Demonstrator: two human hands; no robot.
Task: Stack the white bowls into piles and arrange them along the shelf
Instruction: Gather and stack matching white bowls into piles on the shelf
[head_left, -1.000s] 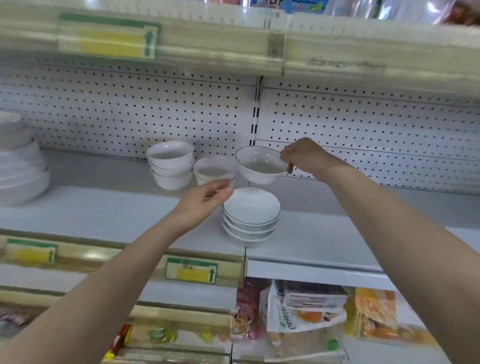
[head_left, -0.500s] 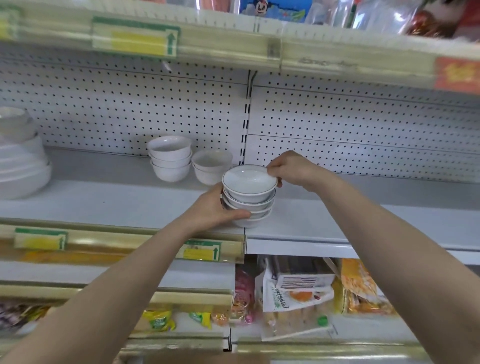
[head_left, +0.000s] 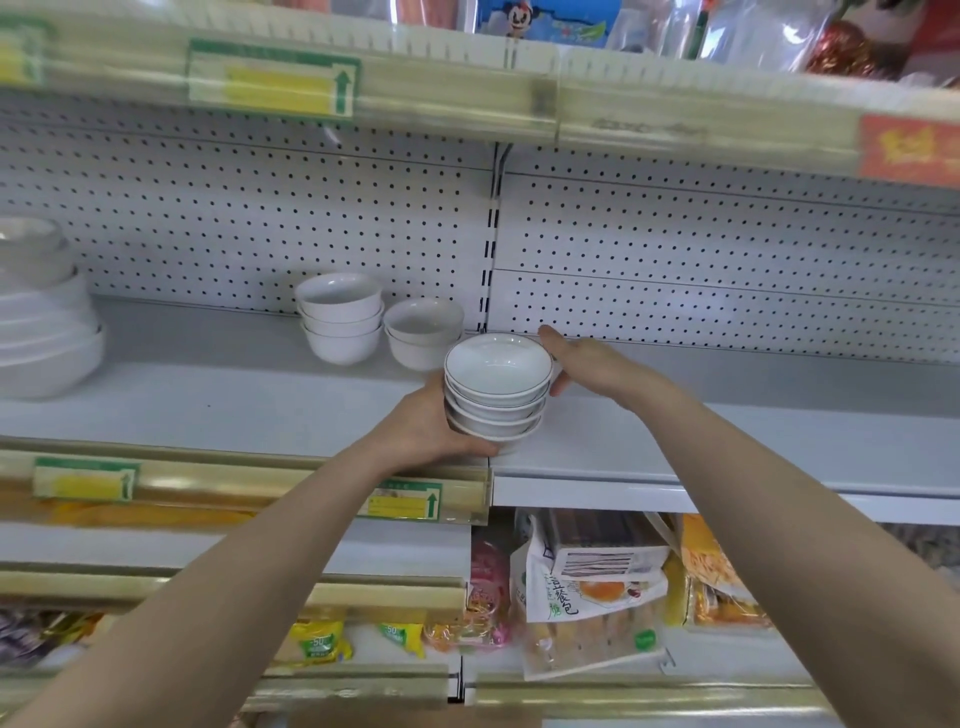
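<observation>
Front edge of shelf (head_left: 208, 410): stack of line-rimmed white bowls (head_left: 497, 387). left hand (head_left: 426, 421) curled round base; right hand (head_left: 587, 364) clasps upper side. Behind: three-bowl pile (head_left: 340, 317), two-bowl pile (head_left: 423, 332).

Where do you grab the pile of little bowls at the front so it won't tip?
Hold the pile from both sides: left hand low around the bottom bowls, right hand against the top rim. The bowls are only nested and lean a little, so a one-sided grab could tip them.
</observation>
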